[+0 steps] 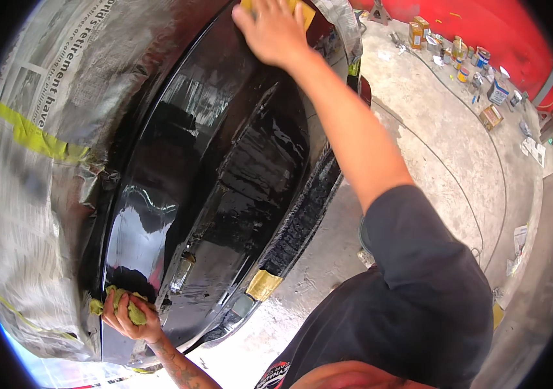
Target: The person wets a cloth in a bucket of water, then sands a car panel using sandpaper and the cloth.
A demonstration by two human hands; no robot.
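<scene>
My left hand [132, 318] is closed round a crumpled yellow-green cloth [132, 310] at the lower left edge of a glossy black car panel [160, 162]. The cloth bunches out between thumb and fingers and touches the panel. At the far end my right hand [275, 29], arm stretched out, presses a flat yellow sheet [309, 11] against the panel. Part of that sheet shows beside the fingers; the fingertips are cut off by the top edge. The panel looks wet and reflects light, with streaks over its recessed middle.
Newspaper masking [30, 194] with yellow-green tape [36, 135] covers the car on the left. A second yellow piece [264, 285] lies on the bumper. Cans and boxes [464, 65] stand on the concrete floor by a red wall [509, 26]. A thin hose or cable [458, 91] curves across the floor.
</scene>
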